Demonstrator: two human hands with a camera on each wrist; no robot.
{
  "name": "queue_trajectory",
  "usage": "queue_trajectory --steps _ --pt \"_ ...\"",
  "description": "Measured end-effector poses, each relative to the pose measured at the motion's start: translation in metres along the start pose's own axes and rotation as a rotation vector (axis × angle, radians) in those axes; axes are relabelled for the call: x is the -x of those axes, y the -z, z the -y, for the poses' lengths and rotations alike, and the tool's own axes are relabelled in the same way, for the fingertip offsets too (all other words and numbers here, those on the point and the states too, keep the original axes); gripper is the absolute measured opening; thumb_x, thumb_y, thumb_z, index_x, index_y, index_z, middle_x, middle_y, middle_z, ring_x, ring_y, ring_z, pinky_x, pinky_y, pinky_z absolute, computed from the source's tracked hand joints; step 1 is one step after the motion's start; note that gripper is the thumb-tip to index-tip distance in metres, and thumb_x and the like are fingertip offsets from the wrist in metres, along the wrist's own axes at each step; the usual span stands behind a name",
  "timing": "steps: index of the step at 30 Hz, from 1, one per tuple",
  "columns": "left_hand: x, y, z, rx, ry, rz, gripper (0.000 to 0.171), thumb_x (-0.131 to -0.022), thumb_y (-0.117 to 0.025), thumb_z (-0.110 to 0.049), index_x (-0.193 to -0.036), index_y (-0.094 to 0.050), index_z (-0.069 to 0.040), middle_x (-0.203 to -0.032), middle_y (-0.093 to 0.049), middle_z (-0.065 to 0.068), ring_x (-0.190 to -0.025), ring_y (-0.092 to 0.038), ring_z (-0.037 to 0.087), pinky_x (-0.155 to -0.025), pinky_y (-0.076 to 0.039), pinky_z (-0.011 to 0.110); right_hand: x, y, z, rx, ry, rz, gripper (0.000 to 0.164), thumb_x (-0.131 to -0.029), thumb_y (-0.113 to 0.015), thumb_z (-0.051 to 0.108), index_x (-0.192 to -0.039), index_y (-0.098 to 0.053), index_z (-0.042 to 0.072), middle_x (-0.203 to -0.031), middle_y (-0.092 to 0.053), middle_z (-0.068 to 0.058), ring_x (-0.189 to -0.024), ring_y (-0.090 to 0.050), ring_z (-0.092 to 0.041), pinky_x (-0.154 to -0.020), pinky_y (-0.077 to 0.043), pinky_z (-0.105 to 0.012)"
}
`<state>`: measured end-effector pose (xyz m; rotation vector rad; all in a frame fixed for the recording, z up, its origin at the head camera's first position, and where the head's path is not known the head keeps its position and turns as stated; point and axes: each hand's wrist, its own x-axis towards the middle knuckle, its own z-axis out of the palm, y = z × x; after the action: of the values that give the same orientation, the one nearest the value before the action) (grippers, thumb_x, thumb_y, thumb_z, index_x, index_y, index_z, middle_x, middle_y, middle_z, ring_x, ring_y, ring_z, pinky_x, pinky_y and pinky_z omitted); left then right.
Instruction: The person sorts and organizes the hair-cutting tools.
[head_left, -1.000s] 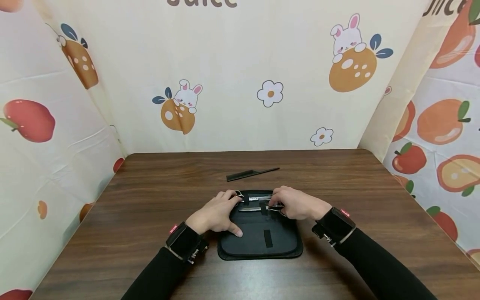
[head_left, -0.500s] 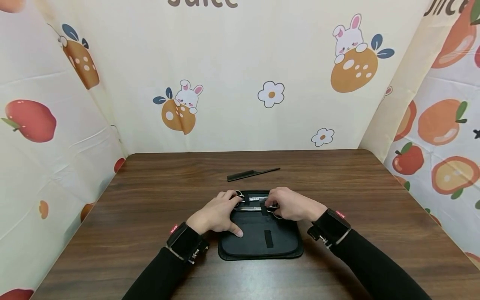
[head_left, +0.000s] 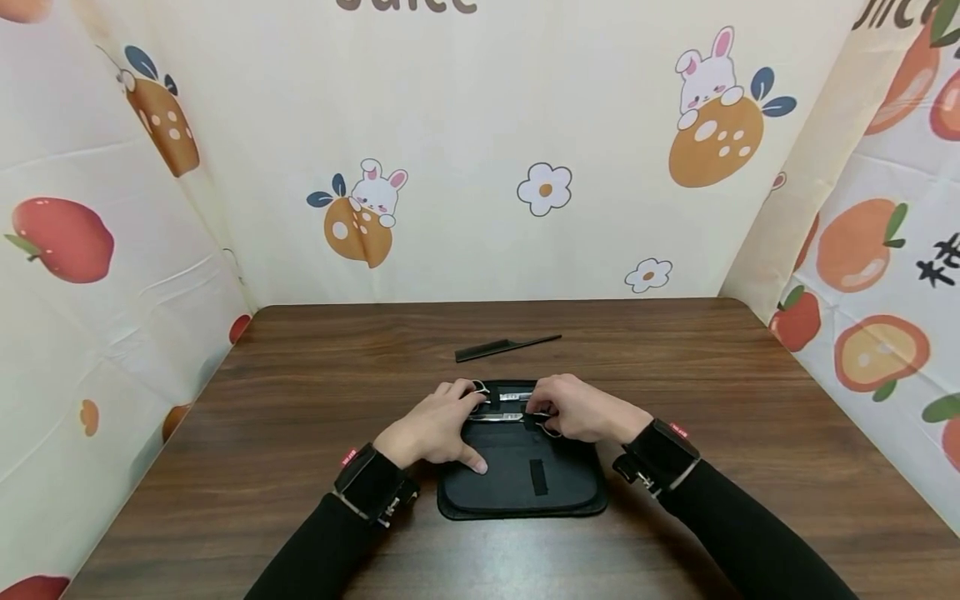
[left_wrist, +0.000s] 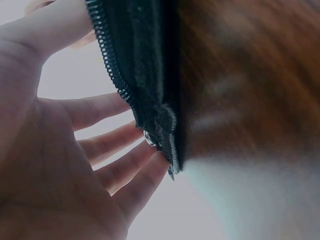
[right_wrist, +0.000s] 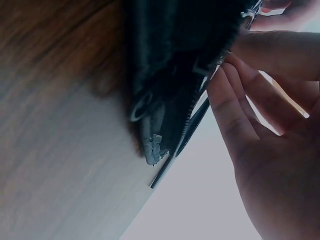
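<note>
A black zip case lies on the table in the head view, with two pairs of scissors across its upper part. My left hand rests on its left side, thumb stretched over the lower panel and fingers by the upper scissors. The left wrist view shows those fingers extended along the zipped edge. My right hand pinches the lower scissors near the finger loops, their blades pointing left through a black strap. In the right wrist view, the case's side hides most of that grip.
Behind the case lies a black tail comb on the brown wooden table. A second black strap sits on the case's lower panel. Fruit-printed cloth hangs at the back and on both sides.
My right hand has moved slightly left, and the lower scissors have slid left through the strap with it. My left hand and the case have stayed in place.
</note>
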<state>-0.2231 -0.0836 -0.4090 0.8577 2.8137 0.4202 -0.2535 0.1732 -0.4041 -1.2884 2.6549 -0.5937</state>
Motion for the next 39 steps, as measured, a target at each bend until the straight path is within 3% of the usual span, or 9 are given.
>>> queue_trajectory --steps 9,16,26,29,33,36,39 --pt "0.001 0.001 0.0 -0.005 -0.006 0.001 0.094 -0.061 -0.075 -0.059 -0.135 -0.04 -0.012 -0.136 -0.033 0.007 -0.122 -0.029 0.024 -0.097 -0.032 0.04 -0.009 0.009 0.003 -0.008 -0.001 0.007 0.024 -0.082 -0.057 0.0 -0.1 -0.064 0.013 -0.094 -0.057 0.002 -0.079 -0.052 -0.009 -0.07 -0.046 -0.028" --pt "0.001 0.002 0.0 -0.014 -0.005 0.005 0.094 -0.062 -0.075 -0.059 -0.136 -0.04 -0.013 -0.136 -0.033 0.007 -0.122 -0.029 0.024 -0.098 -0.032 0.039 -0.031 0.021 0.001 0.028 -0.07 -0.079 0.022 -0.085 -0.056 0.004 -0.106 -0.063 0.009 -0.093 -0.058 0.0 -0.079 -0.052 -0.008 -0.069 -0.046 -0.029" --pt "0.003 0.0 0.001 -0.028 -0.005 0.009 0.095 -0.062 -0.074 -0.06 -0.136 -0.039 -0.013 -0.137 -0.032 0.007 -0.123 -0.029 0.023 -0.098 -0.032 0.038 -0.059 0.022 -0.026 0.197 -0.213 -0.187 0.028 -0.087 -0.055 0.011 -0.115 -0.06 0.007 -0.113 -0.053 -0.009 -0.104 -0.047 -0.023 -0.081 -0.044 -0.04" --pt "0.003 -0.001 0.001 -0.035 -0.003 0.007 0.095 -0.061 -0.073 -0.061 -0.136 -0.039 -0.013 -0.137 -0.032 0.007 -0.123 -0.029 0.023 -0.098 -0.032 0.038 -0.062 0.018 -0.035 0.212 -0.261 -0.153 0.035 -0.088 -0.055 0.014 -0.122 -0.055 0.007 -0.124 -0.047 -0.012 -0.115 -0.039 -0.028 -0.089 -0.039 -0.044" --pt "0.002 -0.002 0.0 -0.032 -0.01 0.004 0.096 -0.061 -0.073 -0.061 -0.136 -0.039 -0.013 -0.138 -0.032 0.007 -0.122 -0.029 0.023 -0.097 -0.032 0.038 -0.062 0.013 -0.044 0.226 -0.292 -0.037 0.042 -0.091 -0.052 0.015 -0.131 -0.045 0.003 -0.134 -0.039 -0.018 -0.124 -0.03 -0.035 -0.098 -0.03 -0.047" --pt "0.002 -0.003 0.0 -0.034 -0.008 0.008 0.096 -0.061 -0.073 -0.062 -0.136 -0.039 -0.013 -0.137 -0.032 0.006 -0.122 -0.029 0.023 -0.097 -0.032 0.037 -0.059 0.011 -0.047 0.263 -0.299 0.027 0.041 -0.093 -0.049 0.015 -0.132 -0.044 0.003 -0.133 -0.039 -0.02 -0.122 -0.031 -0.038 -0.097 -0.032 -0.048" --pt "0.002 -0.002 0.0 -0.034 -0.001 0.003 0.096 -0.061 -0.074 -0.061 -0.136 -0.039 -0.013 -0.137 -0.032 0.006 -0.122 -0.028 0.022 -0.097 -0.032 0.037 -0.056 0.01 -0.049 0.348 -0.293 -0.002 0.034 -0.091 -0.049 0.012 -0.124 -0.051 0.004 -0.121 -0.047 -0.017 -0.112 -0.04 -0.036 -0.088 -0.04 -0.047"
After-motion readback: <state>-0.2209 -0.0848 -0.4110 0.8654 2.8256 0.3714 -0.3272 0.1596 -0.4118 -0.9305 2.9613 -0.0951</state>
